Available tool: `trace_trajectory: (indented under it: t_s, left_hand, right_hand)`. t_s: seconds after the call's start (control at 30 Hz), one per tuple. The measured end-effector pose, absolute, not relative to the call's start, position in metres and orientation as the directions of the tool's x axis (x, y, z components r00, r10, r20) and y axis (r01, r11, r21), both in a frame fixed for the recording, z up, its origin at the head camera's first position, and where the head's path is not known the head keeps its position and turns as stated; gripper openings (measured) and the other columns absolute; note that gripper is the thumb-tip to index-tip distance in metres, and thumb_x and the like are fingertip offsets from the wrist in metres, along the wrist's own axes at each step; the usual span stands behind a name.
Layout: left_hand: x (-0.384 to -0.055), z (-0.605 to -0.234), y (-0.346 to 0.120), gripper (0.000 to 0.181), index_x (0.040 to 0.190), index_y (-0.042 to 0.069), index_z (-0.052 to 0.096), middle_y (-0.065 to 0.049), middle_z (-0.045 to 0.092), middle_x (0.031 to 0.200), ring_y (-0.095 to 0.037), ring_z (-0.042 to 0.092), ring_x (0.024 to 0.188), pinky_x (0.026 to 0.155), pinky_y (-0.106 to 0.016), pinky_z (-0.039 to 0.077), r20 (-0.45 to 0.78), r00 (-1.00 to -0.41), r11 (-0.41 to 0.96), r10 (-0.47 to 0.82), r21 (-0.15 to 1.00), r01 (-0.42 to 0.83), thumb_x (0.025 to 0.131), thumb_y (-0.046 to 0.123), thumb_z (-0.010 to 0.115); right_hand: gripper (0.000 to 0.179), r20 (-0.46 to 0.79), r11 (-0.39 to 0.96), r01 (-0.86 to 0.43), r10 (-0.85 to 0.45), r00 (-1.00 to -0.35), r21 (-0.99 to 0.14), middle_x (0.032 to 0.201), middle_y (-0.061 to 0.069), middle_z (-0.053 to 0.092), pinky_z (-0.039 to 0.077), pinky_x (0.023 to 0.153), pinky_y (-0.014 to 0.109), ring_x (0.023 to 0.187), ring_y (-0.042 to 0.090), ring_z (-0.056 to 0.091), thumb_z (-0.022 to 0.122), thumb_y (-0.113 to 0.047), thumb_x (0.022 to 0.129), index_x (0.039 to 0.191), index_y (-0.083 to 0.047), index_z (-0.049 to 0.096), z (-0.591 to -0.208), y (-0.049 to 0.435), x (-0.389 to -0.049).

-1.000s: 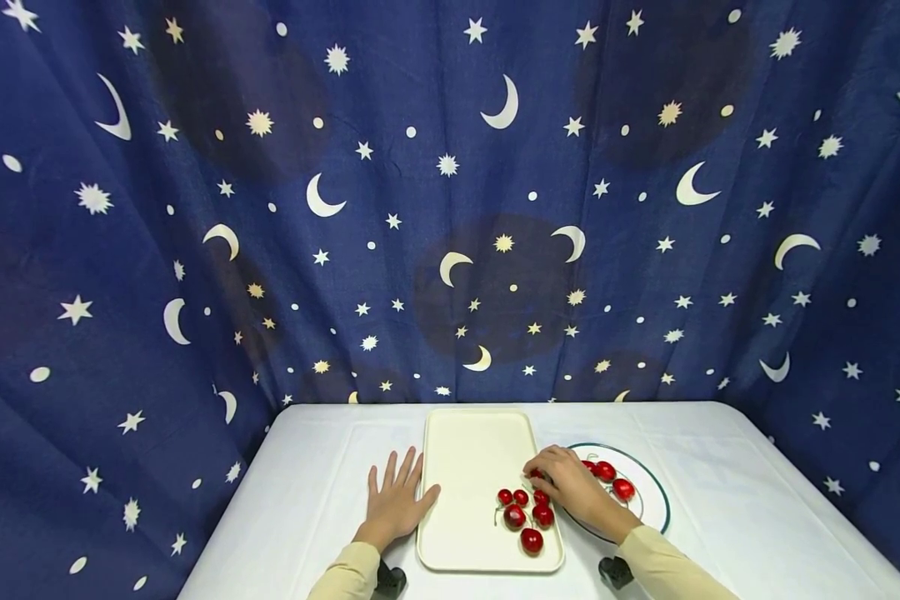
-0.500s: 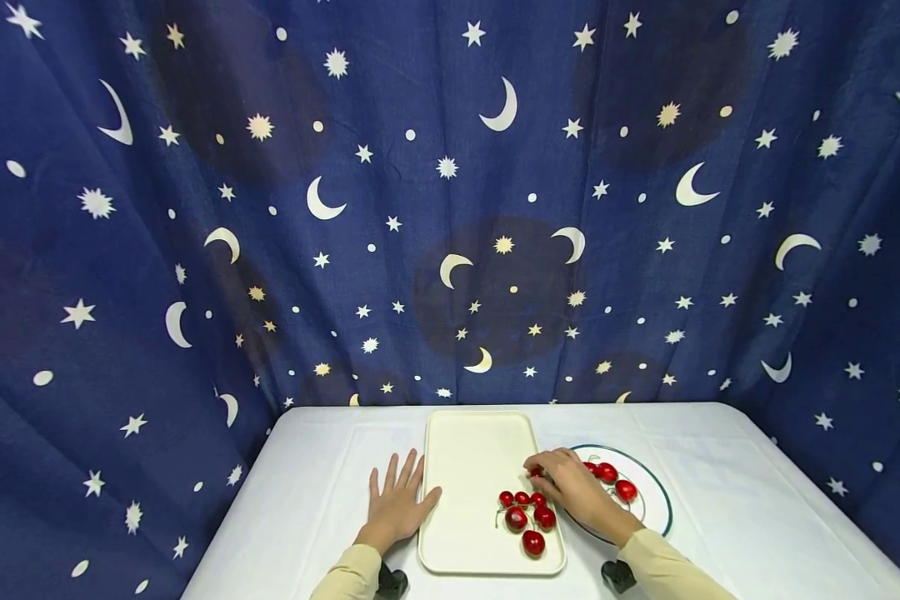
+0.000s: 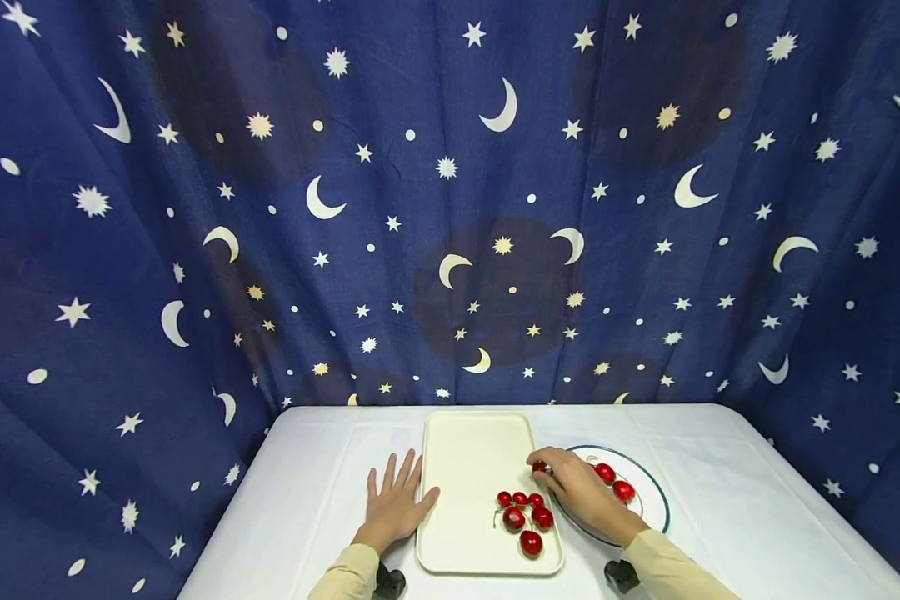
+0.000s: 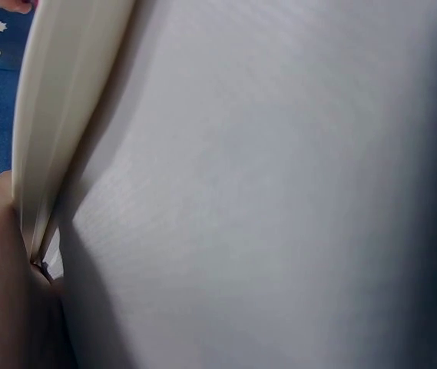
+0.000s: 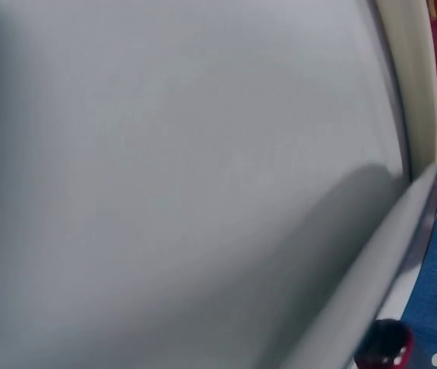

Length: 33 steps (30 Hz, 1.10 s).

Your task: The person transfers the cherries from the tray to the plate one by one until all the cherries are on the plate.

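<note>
Firstly, one held cherry — red, glossy, round; located at the right rim of the cream tray, clamped between the thumb and fingers of the right hand. Whether it touches the tray beneath cannot be told.

Item: six tray cherries, clustered toward the near right corner, some smaller than others; a thin stem trails at the left of the group.

Item: one white plate, dark-rimmed, just right of the tray; bears at least three plate cherries, one partly hidden behind the right hand.

Item: left hand, holding nothing, fingers spread apart beside the tray's left edge, thumb reaching over that rim. Ground: white cloth; behind it, a blue curtain of moons and stars.

Handling, by judgement: each cherry is likely light, firm and slick, apt to roll if let go off-centre; real or artificial cannot be told. Best taken lightly at its widest part with thumb and fingertips — the stem looks too slender to trust — while the tray, probably stiff, is best held by its raised rim
</note>
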State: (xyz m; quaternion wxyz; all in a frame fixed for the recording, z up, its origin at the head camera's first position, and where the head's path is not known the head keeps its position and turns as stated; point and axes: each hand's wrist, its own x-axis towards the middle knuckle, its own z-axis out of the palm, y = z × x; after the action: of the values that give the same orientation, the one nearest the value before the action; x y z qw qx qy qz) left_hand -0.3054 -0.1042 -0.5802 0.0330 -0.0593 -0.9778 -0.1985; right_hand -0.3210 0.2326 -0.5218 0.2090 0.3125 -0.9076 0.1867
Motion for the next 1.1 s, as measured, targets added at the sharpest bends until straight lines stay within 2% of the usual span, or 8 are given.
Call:
trace_trajectory:
  t_s: [0.1, 0.23, 0.43, 0.57, 0.67, 1.03, 1.1]
  left_hand:
    - [-0.305, -0.581, -0.106, 0.075, 0.162, 0.019, 0.034, -0.001, 0.024, 0.174, -0.036, 0.012, 0.163, 0.128, -0.067, 0.0, 0.084, -0.991, 0.914, 0.101, 0.386, 0.126, 0.102, 0.063, 0.039]
    - [-0.305, -0.58, -0.106, 0.075, 0.162, 0.018, 0.034, -0.002, 0.024, 0.174, -0.036, 0.012, 0.163, 0.128, -0.068, 0.0, 0.086, -0.991, 0.91, 0.102, 0.393, 0.128, 0.102, 0.063, 0.039]
    - [-0.304, -0.578, -0.105, 0.075, 0.162, 0.019, 0.033, -0.002, 0.024, 0.174, -0.036, 0.011, 0.163, 0.128, -0.067, -0.001, 0.079, -0.992, 0.909, 0.102, 0.398, 0.125, 0.102, 0.063, 0.039]
    - [-0.306, -0.581, -0.105, 0.076, 0.162, 0.019, 0.033, -0.001, 0.024, 0.174, -0.036, 0.011, 0.163, 0.128, -0.067, -0.001, 0.085, -0.991, 0.909, 0.099, 0.397, 0.125, 0.102, 0.064, 0.039]
    - [-0.307, -0.583, -0.106, 0.076, 0.162, 0.02, 0.032, 0.0, 0.023, 0.174, -0.035, 0.01, 0.164, 0.129, -0.066, -0.001, 0.083, -0.992, 0.914, 0.094, 0.387, 0.119, 0.101, 0.065, 0.038]
    - [-0.31, -0.587, -0.107, 0.077, 0.162, 0.022, 0.032, 0.002, 0.023, 0.174, -0.034, 0.011, 0.164, 0.128, -0.066, 0.0, 0.099, -0.99, 0.923, 0.098, 0.364, 0.128, 0.101, 0.068, 0.037]
    - [-0.308, -0.585, -0.106, 0.076, 0.162, 0.021, 0.033, 0.001, 0.024, 0.174, -0.034, 0.012, 0.163, 0.128, -0.066, 0.0, 0.101, -0.99, 0.92, 0.101, 0.37, 0.131, 0.101, 0.067, 0.038]
  right_hand:
    - [0.02, 0.513, 0.737, -0.646, -0.484, -0.709, -0.197, 0.105, -0.007, 0.075, 0.06, 0.08, 0.034, 0.094, 0.012, 0.071, 0.076, -0.012, 0.092, 0.111, -0.016, 0.071, -0.522, 0.235, -0.321]
    - [0.021, 0.534, 0.754, -0.636, -0.475, -0.7, -0.162, 0.106, -0.009, 0.075, 0.06, 0.082, 0.035, 0.095, 0.01, 0.071, 0.077, -0.013, 0.091, 0.11, -0.017, 0.071, -0.524, 0.24, -0.323]
    - [0.019, 0.54, 0.79, -0.59, -0.428, -0.725, -0.165, 0.105, -0.008, 0.074, 0.059, 0.084, 0.038, 0.098, 0.012, 0.07, 0.078, -0.012, 0.091, 0.107, -0.018, 0.072, -0.524, 0.248, -0.324]
    - [0.019, 0.561, 0.808, -0.555, -0.37, -0.741, -0.2, 0.101, -0.005, 0.073, 0.059, 0.077, 0.035, 0.093, 0.013, 0.069, 0.079, -0.009, 0.089, 0.105, -0.017, 0.071, -0.525, 0.252, -0.322]
    - [0.019, 0.589, 0.802, -0.558, -0.352, -0.728, -0.21, 0.098, -0.002, 0.073, 0.058, 0.074, 0.035, 0.09, 0.014, 0.068, 0.08, -0.006, 0.088, 0.102, -0.014, 0.071, -0.527, 0.255, -0.321]
    - [0.02, 0.621, 0.799, -0.577, -0.369, -0.692, -0.169, 0.093, 0.001, 0.073, 0.057, 0.072, 0.034, 0.084, 0.015, 0.07, 0.082, -0.001, 0.082, 0.096, -0.012, 0.072, -0.534, 0.264, -0.324]
    - [0.021, 0.608, 0.804, -0.569, -0.367, -0.704, -0.174, 0.093, 0.001, 0.073, 0.056, 0.07, 0.032, 0.08, 0.012, 0.068, 0.082, 0.0, 0.082, 0.096, -0.012, 0.072, -0.535, 0.264, -0.323]
